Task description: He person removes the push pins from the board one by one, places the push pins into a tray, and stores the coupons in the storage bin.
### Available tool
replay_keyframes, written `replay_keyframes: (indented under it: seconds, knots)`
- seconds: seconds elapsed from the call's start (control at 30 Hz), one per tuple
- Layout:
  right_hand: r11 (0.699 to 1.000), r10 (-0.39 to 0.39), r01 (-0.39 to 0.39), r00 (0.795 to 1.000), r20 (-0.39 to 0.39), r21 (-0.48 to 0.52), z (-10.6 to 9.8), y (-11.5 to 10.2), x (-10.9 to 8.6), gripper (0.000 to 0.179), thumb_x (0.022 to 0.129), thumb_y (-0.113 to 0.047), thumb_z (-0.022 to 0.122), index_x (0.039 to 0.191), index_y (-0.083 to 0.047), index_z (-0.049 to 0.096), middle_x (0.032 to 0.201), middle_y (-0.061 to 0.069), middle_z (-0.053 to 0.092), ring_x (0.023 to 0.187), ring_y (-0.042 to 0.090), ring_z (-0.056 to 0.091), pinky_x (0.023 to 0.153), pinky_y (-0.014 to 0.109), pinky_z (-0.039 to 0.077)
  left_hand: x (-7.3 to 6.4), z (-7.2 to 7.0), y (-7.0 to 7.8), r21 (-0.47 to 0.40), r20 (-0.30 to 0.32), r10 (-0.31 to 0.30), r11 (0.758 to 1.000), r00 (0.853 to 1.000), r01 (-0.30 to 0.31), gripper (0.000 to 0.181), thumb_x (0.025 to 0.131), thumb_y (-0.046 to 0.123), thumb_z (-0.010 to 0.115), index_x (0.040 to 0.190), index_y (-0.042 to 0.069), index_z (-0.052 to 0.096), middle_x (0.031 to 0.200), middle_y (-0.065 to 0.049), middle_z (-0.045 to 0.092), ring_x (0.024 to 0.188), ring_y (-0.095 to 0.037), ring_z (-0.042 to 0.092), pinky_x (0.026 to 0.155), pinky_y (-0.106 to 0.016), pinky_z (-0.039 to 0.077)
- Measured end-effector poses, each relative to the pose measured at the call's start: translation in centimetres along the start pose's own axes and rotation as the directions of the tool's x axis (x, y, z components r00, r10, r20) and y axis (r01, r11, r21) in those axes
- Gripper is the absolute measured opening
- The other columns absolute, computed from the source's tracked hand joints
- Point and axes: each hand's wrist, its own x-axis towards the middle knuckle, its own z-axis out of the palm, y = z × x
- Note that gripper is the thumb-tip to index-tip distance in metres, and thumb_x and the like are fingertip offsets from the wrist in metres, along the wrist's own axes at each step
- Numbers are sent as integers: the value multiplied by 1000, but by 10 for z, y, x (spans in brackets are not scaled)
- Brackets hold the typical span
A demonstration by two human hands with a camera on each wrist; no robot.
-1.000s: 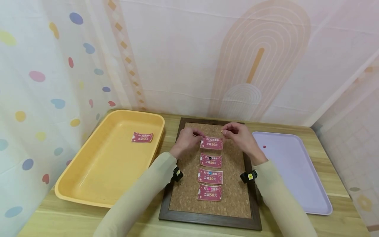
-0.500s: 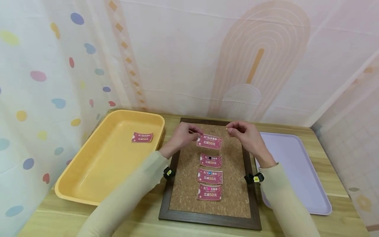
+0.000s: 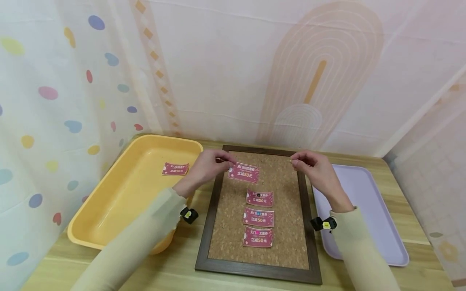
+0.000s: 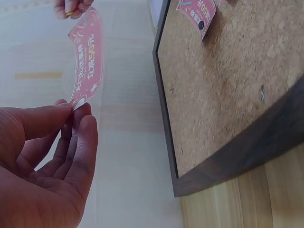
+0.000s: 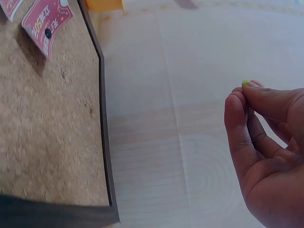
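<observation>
My left hand (image 3: pixel 210 166) pinches one end of a red-and-white paper coupon (image 3: pixel 244 173) between thumb and fingers. The coupon hangs in the air above the upper left of a framed cork board (image 3: pixel 287 246), curving slightly in the left wrist view. Over the board's upper right edge, my right hand (image 3: pixel 319 176) pinches a small pushpin between its fingertips; only the yellow-green head (image 5: pixel 245 83) shows. Below the held coupon, three similar coupons lie in a column on the cork, fixed by a black pin (image 3: pixel 259 195), a blue pin (image 3: pixel 258 213) and a pink pin (image 3: pixel 257 233).
At the left stands a deep yellow tray (image 3: pixel 78 238) with one more coupon (image 3: pixel 175 169) in it. A shallow lilac tray (image 3: pixel 367 218) lies right of the board, partly behind my right forearm. A patterned curtain (image 3: pixel 225 72) rises behind the wooden table (image 3: pixel 418 258).
My left hand has drawn the coupon left and slightly up from above the pinned column. My right hand has moved right with the pushpin, so the hands are farther apart.
</observation>
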Motion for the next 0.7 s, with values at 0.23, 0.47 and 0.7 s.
replay_keyframes:
  seconds: [0.23,0.47,0.7]
  knots:
    - [1000,8,-8,1000,-29,28,-11,8,-7,19,102,-13,67,113,2,71,98,5,72,86,11,69,80,23,55,-8,-18,-9,-7,-7,-34,999,999,34,15,99,9,67,107,7,80,109,-9,75,94,-26,70,75,-33,54]
    - [1000,16,-15,997,-72,12,-24,15,-14,19,101,-11,68,113,2,71,94,-3,73,83,9,68,71,20,52,-15,-40,-25,9,-36,-52,999,998,53,16,98,8,67,108,5,79,106,-10,74,91,-22,68,74,-32,53]
    - [999,19,-22,995,-93,-29,-35,21,-19,17,100,-12,68,112,0,72,86,-5,70,81,7,66,60,24,50,-24,-57,-38,-39,-42,-109,993,993,107,20,99,8,66,114,1,77,106,-13,74,85,-18,65,65,-26,50]
